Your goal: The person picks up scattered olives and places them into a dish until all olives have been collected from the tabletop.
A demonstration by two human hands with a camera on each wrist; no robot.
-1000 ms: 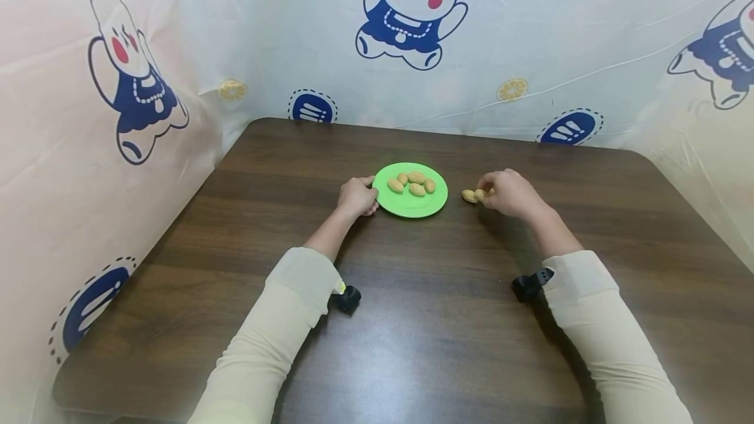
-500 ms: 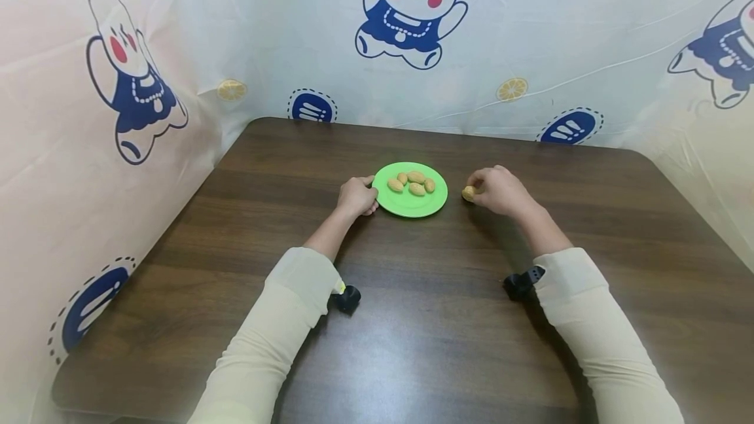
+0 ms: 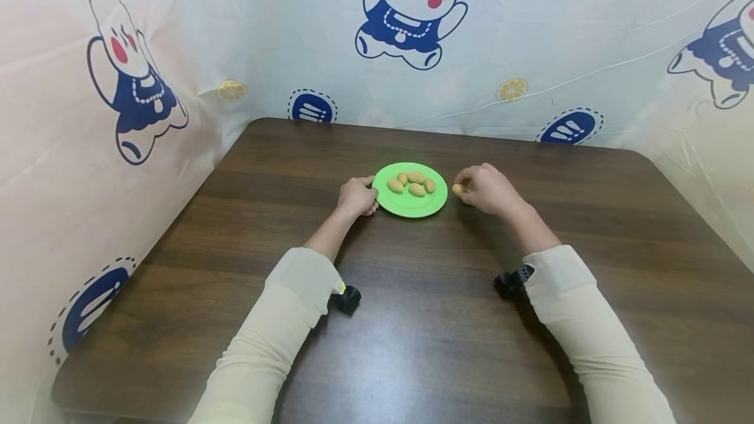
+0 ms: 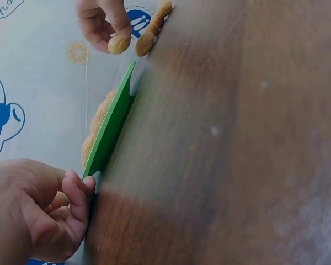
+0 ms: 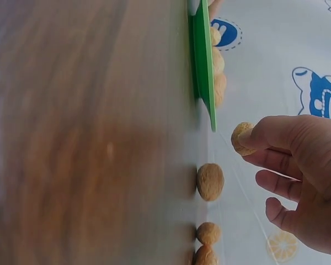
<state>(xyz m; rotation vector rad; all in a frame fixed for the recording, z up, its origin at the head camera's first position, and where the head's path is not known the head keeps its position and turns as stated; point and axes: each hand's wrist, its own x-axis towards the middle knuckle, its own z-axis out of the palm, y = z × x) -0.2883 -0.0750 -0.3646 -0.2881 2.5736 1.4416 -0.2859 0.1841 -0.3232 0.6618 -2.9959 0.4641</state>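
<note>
Several peanuts in their shells (image 3: 416, 177) lie on a round green plate (image 3: 412, 210) in the head view. At the plate's left rim, my left hand (image 3: 357, 197) holds the edge, its fingers curled in the left wrist view. My right hand (image 3: 490, 190) pinches one peanut (image 5: 241, 138) between thumb and fingertips. That peanut is raised off the table, just right of the plate's rim. Below it in the right wrist view, another peanut (image 5: 211, 182) rests on the table, with more peanut shell (image 5: 208, 234) farther along; the right hand hides these in the head view.
The dark wooden table (image 3: 400, 332) spreads around both forearms. A pale printed curtain (image 3: 283, 38) hangs along its back and sides. Each wrist carries a small black camera (image 3: 346, 300).
My right hand has moved left toward the plate, bringing a peanut up from the table beside it. My left hand and the plate have stayed in place.
</note>
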